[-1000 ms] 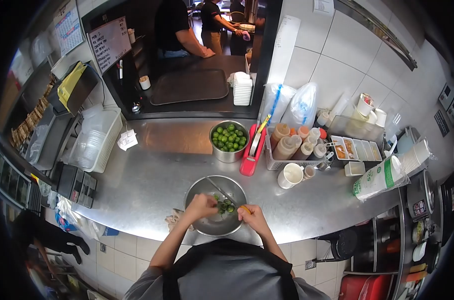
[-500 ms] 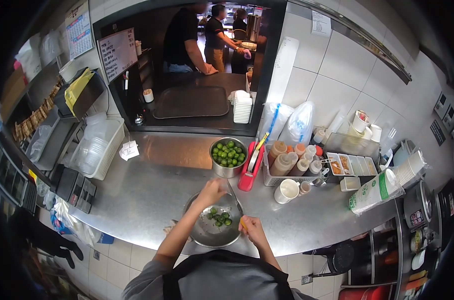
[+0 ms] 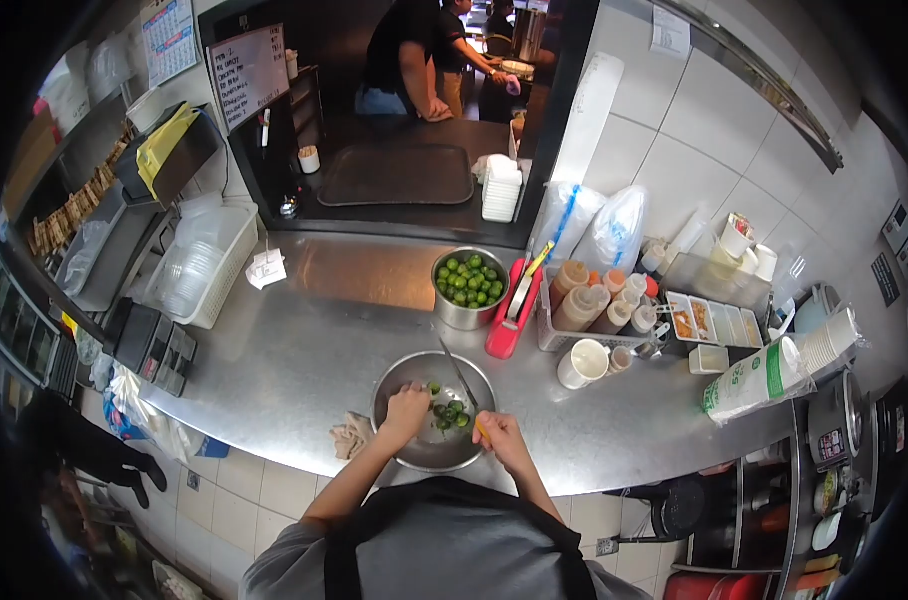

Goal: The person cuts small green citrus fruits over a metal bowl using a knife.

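A wide metal bowl (image 3: pixel 382 376) stands on the counter in front of me, with several small green limes (image 3: pixel 452 414) at its bottom, some of them apparently cut. Inside its left side is my left hand (image 3: pixel 408 410), fingers curled downward; whatever they hold is hidden. My right hand (image 3: pixel 499 440) is closed around the yellow handle of a knife (image 3: pixel 459 372) at the bowl's right rim. The blade points away from me across the bowl. Beyond it stands a deep metal pot (image 3: pixel 466 318) filled with whole green limes (image 3: pixel 470 281).
A red tape dispenser (image 3: pixel 504 335) stands beside the pot. To the right are a basket of sauce bottles (image 3: pixel 584 305), a white cup (image 3: pixel 583 364) and wrapped cups (image 3: pixel 749 383). A crumpled cloth (image 3: pixel 353 436) lies left of the bowl. People (image 3: pixel 402 65) stand beyond the pass window.
My left hand has moved from above the bowl's far rim down into its left side. The knife stays in my right hand. The view has shifted slightly.
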`<state>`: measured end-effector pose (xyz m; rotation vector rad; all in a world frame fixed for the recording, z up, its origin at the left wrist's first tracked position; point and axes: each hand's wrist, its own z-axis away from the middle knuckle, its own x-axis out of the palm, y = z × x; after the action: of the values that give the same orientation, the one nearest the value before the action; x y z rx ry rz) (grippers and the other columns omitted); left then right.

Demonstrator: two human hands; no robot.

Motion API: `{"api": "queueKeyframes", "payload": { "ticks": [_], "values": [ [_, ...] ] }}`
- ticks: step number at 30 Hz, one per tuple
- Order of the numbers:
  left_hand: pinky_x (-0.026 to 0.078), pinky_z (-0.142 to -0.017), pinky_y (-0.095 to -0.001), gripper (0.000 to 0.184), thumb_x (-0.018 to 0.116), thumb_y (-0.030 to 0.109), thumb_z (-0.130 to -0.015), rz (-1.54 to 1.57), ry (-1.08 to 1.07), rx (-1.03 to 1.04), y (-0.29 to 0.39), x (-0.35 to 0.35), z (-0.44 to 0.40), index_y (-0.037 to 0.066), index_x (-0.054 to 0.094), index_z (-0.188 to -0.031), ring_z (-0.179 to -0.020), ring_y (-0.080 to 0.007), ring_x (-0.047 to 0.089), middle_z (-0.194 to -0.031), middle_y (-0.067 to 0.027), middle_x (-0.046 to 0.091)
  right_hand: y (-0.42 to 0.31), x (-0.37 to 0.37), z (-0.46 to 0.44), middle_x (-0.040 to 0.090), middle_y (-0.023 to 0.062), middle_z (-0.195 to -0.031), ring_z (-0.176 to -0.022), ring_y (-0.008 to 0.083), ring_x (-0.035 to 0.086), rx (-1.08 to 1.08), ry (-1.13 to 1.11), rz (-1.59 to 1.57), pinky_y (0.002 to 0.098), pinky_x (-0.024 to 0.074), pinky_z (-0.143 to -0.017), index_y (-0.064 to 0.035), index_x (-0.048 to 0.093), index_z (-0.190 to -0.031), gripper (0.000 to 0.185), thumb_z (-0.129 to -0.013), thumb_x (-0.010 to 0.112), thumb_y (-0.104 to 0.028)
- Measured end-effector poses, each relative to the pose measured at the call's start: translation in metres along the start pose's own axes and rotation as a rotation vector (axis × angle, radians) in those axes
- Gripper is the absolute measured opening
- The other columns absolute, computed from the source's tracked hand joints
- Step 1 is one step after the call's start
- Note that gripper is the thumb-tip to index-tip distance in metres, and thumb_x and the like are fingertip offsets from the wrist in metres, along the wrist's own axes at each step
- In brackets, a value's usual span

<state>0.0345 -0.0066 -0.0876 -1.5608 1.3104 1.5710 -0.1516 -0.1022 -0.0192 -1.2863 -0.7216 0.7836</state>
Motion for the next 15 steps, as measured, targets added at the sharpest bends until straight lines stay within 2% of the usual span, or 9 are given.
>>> {"api": "queueKeyframes", "payload": {
  "ticks": [4, 6, 9, 10, 12, 15],
  "values": [
    [0.053, -0.064, -0.0380, 0.016, 0.063, 0.009, -0.069, 0.225, 0.097, 0.016, 0.017, -0.051, 0.003, 0.006, 0.065, -0.085, -0.077, -0.0304, 0.061, -0.078, -0.0113, 0.057, -0.001, 0.000, 0.001, 0.042, -0.0020, -0.047, -0.045, 0.0056, 0.037, -0.015, 0.033, 0.032, 0.0217, 0.0263, -0.044, -0.0026, 0.056, -0.059, 0.053, -0.091, 0.045, -0.043],
    [0.051, -0.063, -0.0304, 0.027, 0.066, 0.005, -0.071, 0.571, 0.020, 0.036, 0.011, -0.064, 0.003, 0.004, 0.065, -0.098, -0.075, -0.0234, 0.062, -0.081, -0.0088, 0.060, -0.008, -0.002, 0.005, 0.042, -0.0020, -0.048, -0.045, 0.0053, 0.037, -0.005, 0.070, 0.031, 0.0216, 0.0263, -0.044, -0.0027, 0.056, -0.059, 0.052, -0.091, 0.045, -0.043],
    [0.049, -0.064, -0.0245, 0.030, 0.064, 0.003, -0.077, 1.403, -0.161, -0.263, 0.021, -0.077, 0.013, 0.002, 0.062, -0.107, -0.077, -0.0154, 0.062, -0.091, -0.0065, 0.063, -0.007, -0.003, 0.004, 0.043, -0.0021, -0.048, -0.045, 0.0050, 0.037, 0.001, 0.102, -0.024, 0.0215, 0.0269, -0.044, -0.0025, 0.056, -0.059, 0.051, -0.090, 0.046, -0.042],
    [0.048, -0.064, -0.0218, 0.032, 0.061, 0.003, -0.083, 1.459, -0.238, -0.259, 0.020, -0.083, 0.016, 0.000, 0.057, -0.114, -0.082, -0.0109, 0.061, -0.102, -0.0072, 0.063, -0.006, -0.002, 0.004, 0.044, -0.0023, -0.048, -0.045, 0.0051, 0.038, 0.002, 0.114, -0.010, 0.0220, 0.0274, -0.044, -0.0029, 0.057, -0.060, 0.049, -0.088, 0.050, -0.042],
    [0.049, -0.065, -0.0220, 0.034, 0.061, 0.003, -0.082, 1.614, -0.230, -0.320, 0.029, -0.096, 0.020, 0.001, 0.056, -0.116, -0.085, -0.0126, 0.062, -0.103, -0.0080, 0.063, -0.004, 0.001, 0.004, 0.046, -0.0028, -0.049, -0.046, 0.0053, 0.041, 0.001, 0.134, 0.014, 0.0231, 0.0284, -0.044, -0.0035, 0.058, -0.060, 0.045, -0.084, 0.059, -0.042],
    [0.051, -0.068, -0.0222, 0.036, 0.061, 0.003, -0.083, 1.773, -0.210, -0.390, 0.032, -0.090, 0.024, 0.000, 0.053, -0.118, -0.090, -0.0154, 0.062, -0.103, -0.0094, 0.063, -0.005, 0.008, 0.004, 0.052, 0.0008, -0.051, -0.048, 0.0087, 0.047, 0.002, 0.130, 0.174, 0.0256, 0.0340, -0.046, -0.0018, 0.059, -0.062, 0.046, -0.080, 0.063, -0.044]
  ]
}}
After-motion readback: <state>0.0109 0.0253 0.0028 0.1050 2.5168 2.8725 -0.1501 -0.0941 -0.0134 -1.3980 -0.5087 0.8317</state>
